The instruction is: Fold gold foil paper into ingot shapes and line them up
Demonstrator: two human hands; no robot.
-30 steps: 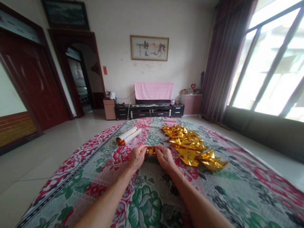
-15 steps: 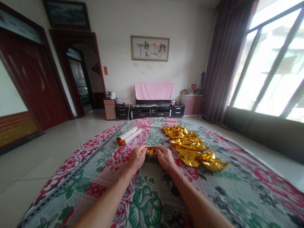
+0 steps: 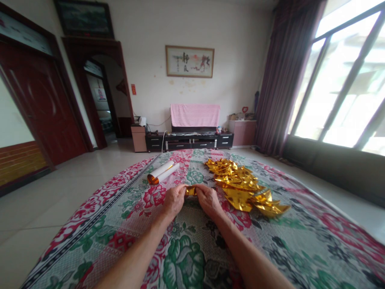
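Between my two hands is a small folded piece of gold foil paper, held just above the flowered tablecloth. My left hand pinches its left end, thumb on top. The right end is gripped by my right hand in the same way. Fingers cover both ends, so only the shiny middle shows. To the right lies a pile of folded gold paper ingots, the nearest ones close to my right hand. Beyond my left hand rests a loosely rolled sheet, white outside and gold inside.
The cloth covers a round table. Past its far edge stands a low black TV cabinet with a pink cloth draped over a screen-shaped object. A red door is at the left, and a purple curtain hangs by the window at the right.
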